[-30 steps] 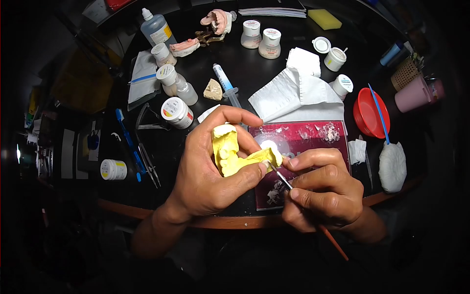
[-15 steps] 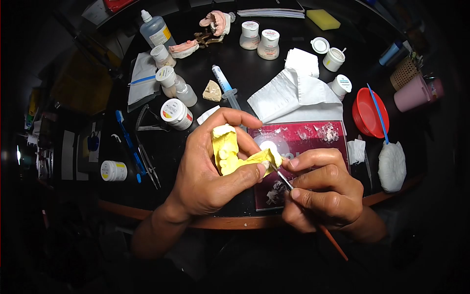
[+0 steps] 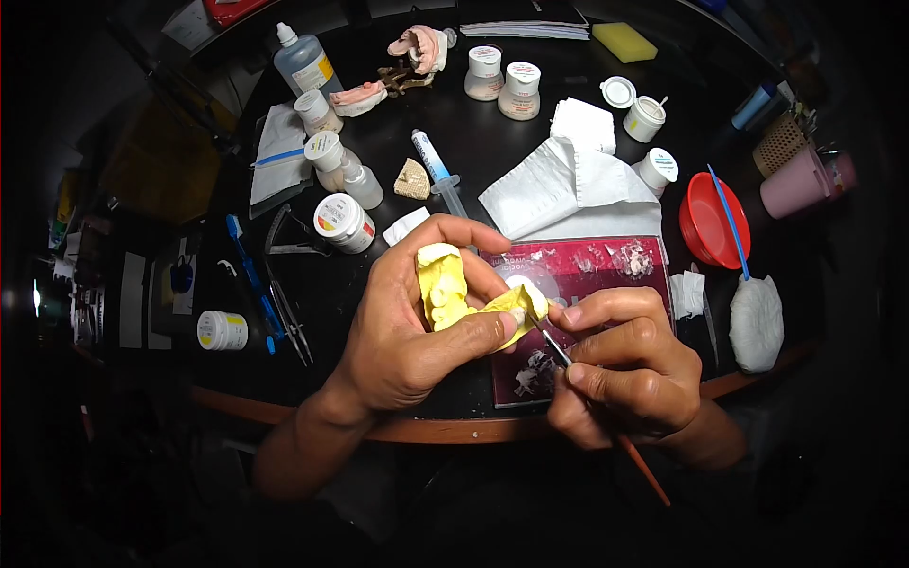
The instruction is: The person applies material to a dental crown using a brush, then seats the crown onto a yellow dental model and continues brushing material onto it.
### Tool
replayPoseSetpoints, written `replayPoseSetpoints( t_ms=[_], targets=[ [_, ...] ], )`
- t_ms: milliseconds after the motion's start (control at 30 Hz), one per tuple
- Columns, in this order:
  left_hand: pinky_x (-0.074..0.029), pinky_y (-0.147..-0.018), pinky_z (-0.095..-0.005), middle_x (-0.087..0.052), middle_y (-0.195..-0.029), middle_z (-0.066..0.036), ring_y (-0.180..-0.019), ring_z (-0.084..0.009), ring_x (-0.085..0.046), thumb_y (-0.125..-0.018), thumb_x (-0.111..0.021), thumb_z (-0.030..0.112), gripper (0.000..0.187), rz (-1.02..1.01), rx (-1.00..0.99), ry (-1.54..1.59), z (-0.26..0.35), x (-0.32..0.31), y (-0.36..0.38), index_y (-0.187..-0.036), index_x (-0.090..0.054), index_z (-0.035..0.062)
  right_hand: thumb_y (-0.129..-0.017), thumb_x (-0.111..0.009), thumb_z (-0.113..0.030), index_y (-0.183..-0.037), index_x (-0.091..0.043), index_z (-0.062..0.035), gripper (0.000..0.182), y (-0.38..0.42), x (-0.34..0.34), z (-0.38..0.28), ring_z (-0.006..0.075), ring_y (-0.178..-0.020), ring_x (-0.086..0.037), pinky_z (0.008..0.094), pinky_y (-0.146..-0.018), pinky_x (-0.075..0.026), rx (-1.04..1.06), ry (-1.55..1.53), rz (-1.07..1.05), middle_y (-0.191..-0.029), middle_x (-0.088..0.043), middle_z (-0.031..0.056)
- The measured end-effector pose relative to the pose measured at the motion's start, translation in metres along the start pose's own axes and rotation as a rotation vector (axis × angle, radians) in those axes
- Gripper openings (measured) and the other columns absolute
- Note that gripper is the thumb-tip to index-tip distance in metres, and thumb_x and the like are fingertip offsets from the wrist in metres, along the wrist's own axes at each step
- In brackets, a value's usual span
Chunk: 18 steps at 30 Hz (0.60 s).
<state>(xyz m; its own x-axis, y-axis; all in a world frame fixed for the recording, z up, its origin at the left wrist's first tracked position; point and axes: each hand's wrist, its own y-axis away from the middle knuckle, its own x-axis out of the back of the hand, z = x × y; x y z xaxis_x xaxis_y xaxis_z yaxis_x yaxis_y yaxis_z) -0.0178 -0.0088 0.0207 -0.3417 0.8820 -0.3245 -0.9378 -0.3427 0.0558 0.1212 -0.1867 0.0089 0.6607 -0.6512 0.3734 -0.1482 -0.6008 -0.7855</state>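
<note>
The head camera looks down on a dark round table [image 3: 492, 142] crowded with dental lab supplies. The left hand [image 3: 412, 327] grips a yellow dental cast [image 3: 453, 295] above the table's near edge: the thumb presses across the lower front of it, the index finger arches over the top, and the other fingers curl behind. The right hand [image 3: 630, 369] pinches a thin brush [image 3: 589, 396] between thumb, index and middle finger, all pressed together around the shaft like a pen. The brush's metal ferrule and tip meet the right end of the cast, where a whitish tooth part sits; the reddish handle trails off below the wrist.

Directly under the hands lies a dark red mixing slab [image 3: 587, 284] with smears of pale paste. Behind it lie folded white paper towels [image 3: 568, 185] and a syringe [image 3: 437, 170]. Small white lidded jars [image 3: 343, 222] stand left of the hands and further back. To the right, a red bowl [image 3: 712, 222] has a blue-handled tool [image 3: 727, 220] leaning across it, just beside a white wad of cloth [image 3: 756, 322]. A pink denture model [image 3: 423, 43] and a yellow sponge [image 3: 625, 40] sit at the far edge.
</note>
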Motion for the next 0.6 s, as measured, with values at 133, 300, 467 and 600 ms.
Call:
replayPoseSetpoints(
  t_ms=[133,300,467,600],
  targets=[
    [-0.055,-0.076,-0.0220,-0.072,-0.094,-0.006,-0.084,-0.0087,-0.069,-0.090,-0.076,0.000,0.048,-0.007,0.009,0.051,0.0016,-0.0014,0.0006,-0.130,-0.051,-0.0075,-0.070,-0.082,0.009,-0.086,-0.066,0.0003,0.024,-0.0011,-0.0007,0.0001,0.0345,-0.097,-0.074,0.0395,-0.076,-0.061,0.013,0.013,-0.001,-0.084,-0.066,0.0099],
    [-0.058,-0.078,-0.0239,-0.073,-0.095,-0.008,-0.087,-0.0121,-0.072,-0.091,-0.075,-0.002,0.047,-0.014,0.039,0.091,-0.0005,0.0000,-0.0001,-0.130,-0.051,-0.0071,-0.069,-0.081,0.010,-0.086,-0.066,0.0006,0.025,0.0010,-0.0018,0.0006,0.0348,-0.096,-0.074,0.0392,-0.076,-0.061,0.033,0.013,0.050,-0.084,-0.066,0.0100],
    [-0.062,-0.082,-0.0293,-0.075,-0.101,-0.015,-0.091,-0.0195,-0.076,-0.089,-0.074,-0.002,0.047,-0.032,0.094,0.200,-0.0029,0.0031,-0.0021,-0.130,-0.051,-0.0065,-0.069,-0.081,0.010,-0.087,-0.066,0.0006,0.025,0.0015,-0.0013,0.0010,0.0351,-0.096,-0.074,0.0397,-0.076,-0.061,0.041,0.003,0.049,-0.084,-0.066,0.0102],
    [-0.066,-0.084,-0.0366,-0.074,-0.105,-0.024,-0.092,-0.0266,-0.077,-0.086,-0.070,-0.001,0.046,-0.028,0.113,0.158,-0.0055,0.0044,-0.0042,-0.128,-0.050,-0.0056,-0.069,-0.081,0.010,-0.088,-0.066,0.0005,0.026,0.0011,-0.0015,0.0014,0.0354,-0.096,-0.074,0.0402,-0.076,-0.062,0.044,0.003,0.048,-0.084,-0.066,0.0103]
  ],
)
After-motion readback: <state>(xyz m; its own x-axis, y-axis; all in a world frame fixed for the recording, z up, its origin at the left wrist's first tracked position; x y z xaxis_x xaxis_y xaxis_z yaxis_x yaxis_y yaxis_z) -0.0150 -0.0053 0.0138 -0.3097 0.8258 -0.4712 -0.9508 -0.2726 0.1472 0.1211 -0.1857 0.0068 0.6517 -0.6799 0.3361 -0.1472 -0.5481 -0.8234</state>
